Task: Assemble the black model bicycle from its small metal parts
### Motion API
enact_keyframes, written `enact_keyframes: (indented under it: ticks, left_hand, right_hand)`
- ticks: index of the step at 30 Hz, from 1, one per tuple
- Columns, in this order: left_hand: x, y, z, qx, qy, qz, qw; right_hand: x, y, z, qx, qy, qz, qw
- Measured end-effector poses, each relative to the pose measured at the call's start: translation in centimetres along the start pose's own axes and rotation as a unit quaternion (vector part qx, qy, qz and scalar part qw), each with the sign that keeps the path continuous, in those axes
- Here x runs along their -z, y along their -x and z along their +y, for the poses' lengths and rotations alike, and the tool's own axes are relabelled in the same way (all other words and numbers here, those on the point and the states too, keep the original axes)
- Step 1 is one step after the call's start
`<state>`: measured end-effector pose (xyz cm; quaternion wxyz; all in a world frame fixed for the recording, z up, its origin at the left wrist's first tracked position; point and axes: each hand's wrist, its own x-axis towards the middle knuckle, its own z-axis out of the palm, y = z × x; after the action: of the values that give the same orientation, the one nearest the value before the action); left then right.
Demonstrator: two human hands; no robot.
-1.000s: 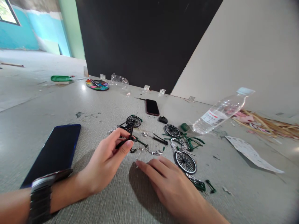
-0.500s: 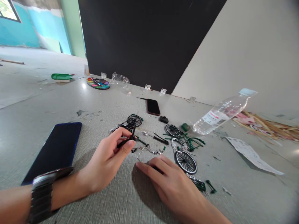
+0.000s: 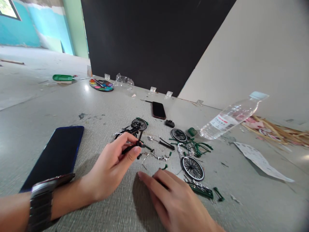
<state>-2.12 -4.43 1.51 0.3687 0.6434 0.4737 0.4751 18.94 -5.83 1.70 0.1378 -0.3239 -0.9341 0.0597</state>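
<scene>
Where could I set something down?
Mostly bare: left of the blue-edged black phone, and between the red-edged black phone and the clear plastic bottle. Crowded: beyond the right hand, among green, black and silver bicycle parts.

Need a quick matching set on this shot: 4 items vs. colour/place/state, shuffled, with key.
Items
1. Left hand
2. Bike frame right of centre
3. Plastic bottle
4. Paint palette

Descriptions
A. Clear, with a pale cap
B. Dark oval with patches of many colours
C. Gripping a thin black part
D. Green, near two spoked wheels

Pairs: 1-C, 2-D, 3-A, 4-B
</scene>
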Motion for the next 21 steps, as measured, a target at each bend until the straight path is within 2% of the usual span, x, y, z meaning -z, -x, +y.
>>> enact_keyframes:
  ticks: [6,12,16,21]
  left_hand:
    - [0.01,0.16,0.18,0.0,0.006,0.0,1.0]
    - [-0.06,0.1,0.28,-0.003,0.015,0.004,1.0]
    - [-0.04,0.03,0.19,-0.004,0.012,0.006,1.0]
    - [0.02,0.07,0.14,-0.004,0.018,0.004,1.0]
  right_hand:
    - [0.07,-0.11,-0.45,-0.002,0.021,0.028,0.999]
    - [0.11,0.16,-0.38,-0.012,-0.002,0.063,0.998]
    - [-0.33,0.27,-0.28,-0.01,-0.018,0.06,0.998]
    - [-0.59,0.17,-0.02,-0.014,-0.015,0.019,1.0]
